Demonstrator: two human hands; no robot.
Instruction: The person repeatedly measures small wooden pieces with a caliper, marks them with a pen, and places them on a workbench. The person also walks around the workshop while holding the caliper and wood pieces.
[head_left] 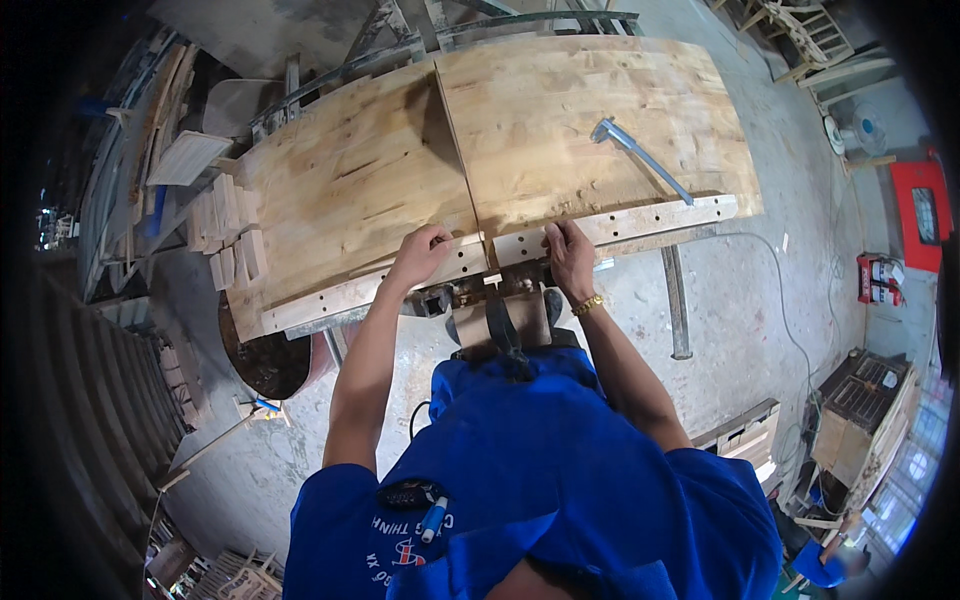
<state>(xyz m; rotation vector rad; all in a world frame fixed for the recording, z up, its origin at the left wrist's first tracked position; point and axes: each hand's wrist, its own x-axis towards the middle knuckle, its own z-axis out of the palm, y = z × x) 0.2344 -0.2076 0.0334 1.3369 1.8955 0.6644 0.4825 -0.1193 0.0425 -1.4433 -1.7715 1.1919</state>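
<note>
My left hand [418, 257] is up over the left drilled strip [340, 293], along the surface [590, 80]'s near edge, fingers curled, tips tucked away; can't tell if they pinch anything. My right hand [571, 262] bends onto the right drilled strip [650, 217], its own wrist side hiding any grip. Beyond, far right, lies the caliper [645, 158]. Dark parts between my wrists: murky, half covered.

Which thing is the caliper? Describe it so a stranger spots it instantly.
Find the big pale wooden worktop, split by a dark seam. On its right section, the caliper slants toward the holed strip by the right hand. Its slim blue-grey body sets it apart from the pale worktop and strip.
</note>
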